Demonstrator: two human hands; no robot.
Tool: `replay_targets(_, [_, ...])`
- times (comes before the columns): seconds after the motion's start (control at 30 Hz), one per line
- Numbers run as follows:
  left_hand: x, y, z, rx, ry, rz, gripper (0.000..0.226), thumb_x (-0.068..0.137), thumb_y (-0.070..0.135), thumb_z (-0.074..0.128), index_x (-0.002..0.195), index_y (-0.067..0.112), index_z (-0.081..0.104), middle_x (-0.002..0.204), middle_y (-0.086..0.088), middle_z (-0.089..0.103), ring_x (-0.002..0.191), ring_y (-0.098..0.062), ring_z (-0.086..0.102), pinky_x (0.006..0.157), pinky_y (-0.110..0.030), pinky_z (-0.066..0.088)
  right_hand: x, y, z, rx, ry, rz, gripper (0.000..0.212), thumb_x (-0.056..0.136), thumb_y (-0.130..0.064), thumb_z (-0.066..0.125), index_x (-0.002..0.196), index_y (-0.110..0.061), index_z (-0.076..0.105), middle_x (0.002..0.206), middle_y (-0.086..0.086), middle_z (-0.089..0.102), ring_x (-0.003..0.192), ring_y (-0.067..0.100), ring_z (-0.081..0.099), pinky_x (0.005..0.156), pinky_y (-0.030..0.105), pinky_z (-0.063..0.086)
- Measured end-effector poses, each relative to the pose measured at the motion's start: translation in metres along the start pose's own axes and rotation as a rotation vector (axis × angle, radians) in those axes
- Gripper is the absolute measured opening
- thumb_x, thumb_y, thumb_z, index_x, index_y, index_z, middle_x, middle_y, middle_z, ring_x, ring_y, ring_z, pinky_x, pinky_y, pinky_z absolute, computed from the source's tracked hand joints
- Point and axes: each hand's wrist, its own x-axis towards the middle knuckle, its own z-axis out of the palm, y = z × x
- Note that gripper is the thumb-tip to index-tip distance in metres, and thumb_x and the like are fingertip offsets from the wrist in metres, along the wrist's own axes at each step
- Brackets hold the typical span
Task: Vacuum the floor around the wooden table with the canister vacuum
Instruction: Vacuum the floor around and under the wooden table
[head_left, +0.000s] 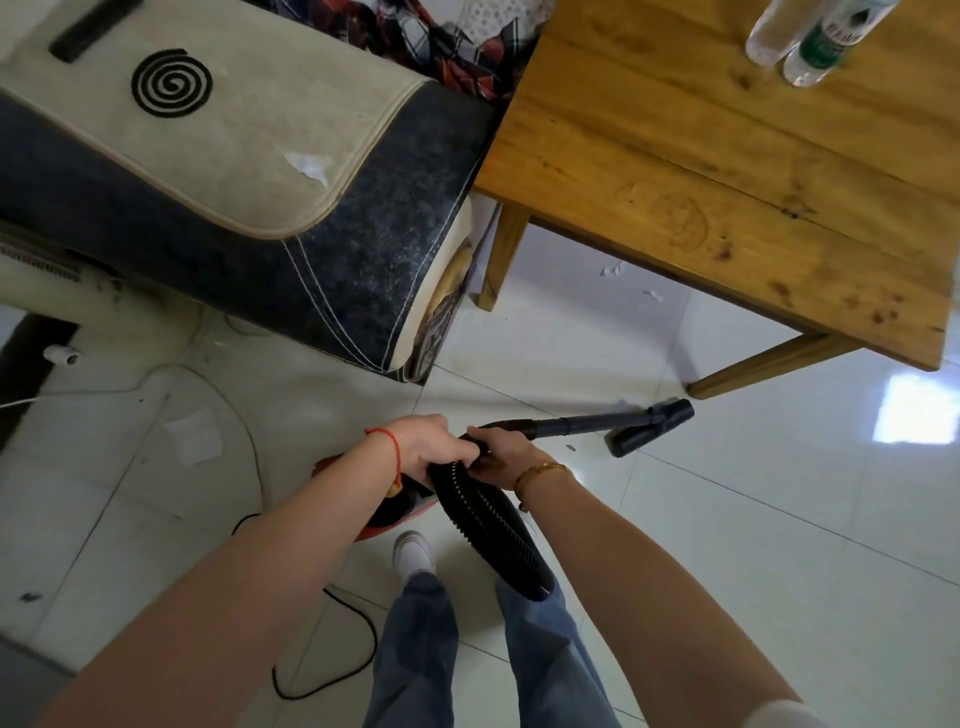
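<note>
Both hands, left hand (423, 447) and right hand (506, 452), grip the hose (488, 512) (fingers wrapped); the nozzle (652, 426) could knock the desk (727, 171) leg, apparently close.

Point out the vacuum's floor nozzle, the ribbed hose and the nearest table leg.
floor nozzle (655, 427): head view, on the black head's middle.
ribbed hose (493, 525): head view, on the black corrugated stretch below the hands.
nearest table leg (763, 364): head view, midway along the wooden leg.
</note>
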Motion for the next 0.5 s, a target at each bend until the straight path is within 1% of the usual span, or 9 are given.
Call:
replay_targets(0.1, [-0.001, 0.001, 0.016, 0.045, 0.059, -0.014, 0.030, 0.083, 0.010, 0.056, 0.110, 0.000, 0.045, 0.088, -0.017, 0.060, 0.069, -0.024, 0.064, 0.059, -0.033, 0.057, 0.011, 0.000, 0.001, -0.095, 0.034, -0.069, 0.022, 0.085, -0.011, 0.065, 0.102, 0.003, 0.060, 0.097, 0.020, 0.066, 0.078, 0.032, 0.065, 0.064, 0.038, 0.055])
replay_targets(0.17, [0.001, 0.004, 0.027, 0.054, 0.108, -0.008, 0.043, 0.084, 0.016, 0.059, 0.119, -0.002, 0.040, 0.101, -0.018, 0.060, 0.081, -0.028, 0.067, 0.068, -0.039, 0.059, 0.014, -0.002, -0.001, -0.137, 0.048, -0.091, 0.029, 0.081, -0.012, 0.069, 0.105, 0.003, 0.060, 0.097, 0.018, 0.067, 0.083, 0.031, 0.065, 0.071, 0.039, 0.055])
replay_targets(0.23, [0.002, 0.009, 0.037, 0.145, 0.163, -0.015, 0.058, 0.083, 0.022, 0.059, 0.130, -0.003, 0.036, 0.113, -0.018, 0.057, 0.090, -0.031, 0.067, 0.074, -0.043, 0.059, 0.005, -0.005, -0.002, -0.185, 0.063, -0.108, 0.020, 0.081, -0.009, 0.068, 0.096, 0.000, 0.059, 0.085, 0.014, 0.064, 0.076, 0.026, 0.062, 0.068, 0.036, 0.051])
replay_targets(0.27, [0.000, 0.013, 0.041, 0.193, 0.190, -0.018, 0.057, 0.084, 0.023, 0.059, 0.130, -0.003, 0.039, 0.115, -0.018, 0.056, 0.091, -0.031, 0.067, 0.073, -0.041, 0.060, 0.000, -0.006, -0.003, -0.203, 0.061, -0.107, 0.013, 0.081, -0.007, 0.067, 0.090, -0.001, 0.058, 0.080, 0.012, 0.061, 0.072, 0.024, 0.060, 0.066, 0.034, 0.049])
replay_targets(0.33, [0.000, 0.018, 0.045, 0.225, 0.199, -0.028, 0.044, 0.086, 0.021, 0.058, 0.123, -0.001, 0.048, 0.113, -0.018, 0.058, 0.092, -0.032, 0.067, 0.075, -0.040, 0.059, -0.007, -0.009, -0.005, -0.249, 0.060, -0.123, 0.009, 0.081, -0.004, 0.066, 0.084, 0.001, 0.059, 0.078, 0.012, 0.061, 0.070, 0.023, 0.059, 0.066, 0.034, 0.048])
replay_targets(0.37, [-0.001, 0.019, 0.046, 0.205, 0.176, -0.037, 0.037, 0.087, 0.018, 0.058, 0.118, -0.001, 0.049, 0.110, -0.018, 0.060, 0.094, -0.033, 0.067, 0.079, -0.041, 0.058, -0.007, -0.010, -0.006, -0.272, 0.064, -0.141, 0.013, 0.080, -0.004, 0.067, 0.089, 0.003, 0.061, 0.082, 0.013, 0.063, 0.073, 0.025, 0.061, 0.069, 0.035, 0.049])
replay_targets(0.4, [-0.002, 0.020, 0.047, 0.183, 0.154, -0.043, 0.033, 0.087, 0.016, 0.059, 0.115, 0.000, 0.049, 0.107, -0.019, 0.061, 0.095, -0.033, 0.067, 0.081, -0.043, 0.058, -0.008, -0.011, -0.007, -0.288, 0.063, -0.152, 0.023, 0.080, -0.005, 0.069, 0.099, 0.005, 0.062, 0.088, 0.015, 0.065, 0.078, 0.027, 0.062, 0.073, 0.035, 0.049])
replay_targets(0.43, [-0.003, 0.020, 0.048, 0.172, 0.153, -0.051, 0.036, 0.087, 0.014, 0.060, 0.118, 0.000, 0.049, 0.106, -0.019, 0.062, 0.094, -0.033, 0.068, 0.080, -0.044, 0.058, -0.010, -0.012, -0.007, -0.305, 0.055, -0.166, 0.033, 0.079, -0.005, 0.070, 0.108, 0.006, 0.060, 0.094, 0.016, 0.065, 0.084, 0.028, 0.063, 0.076, 0.035, 0.049])
replay_targets(0.5, [0.001, 0.019, 0.050, 0.213, 0.201, -0.065, 0.051, 0.084, 0.017, 0.064, 0.127, 0.001, 0.042, 0.107, -0.016, 0.060, 0.089, -0.030, 0.066, 0.068, -0.039, 0.059, -0.017, -0.014, -0.006, -0.334, 0.045, -0.205, 0.045, 0.080, -0.005, 0.071, 0.119, 0.008, 0.053, 0.105, 0.019, 0.065, 0.096, 0.031, 0.063, 0.083, 0.036, 0.050])
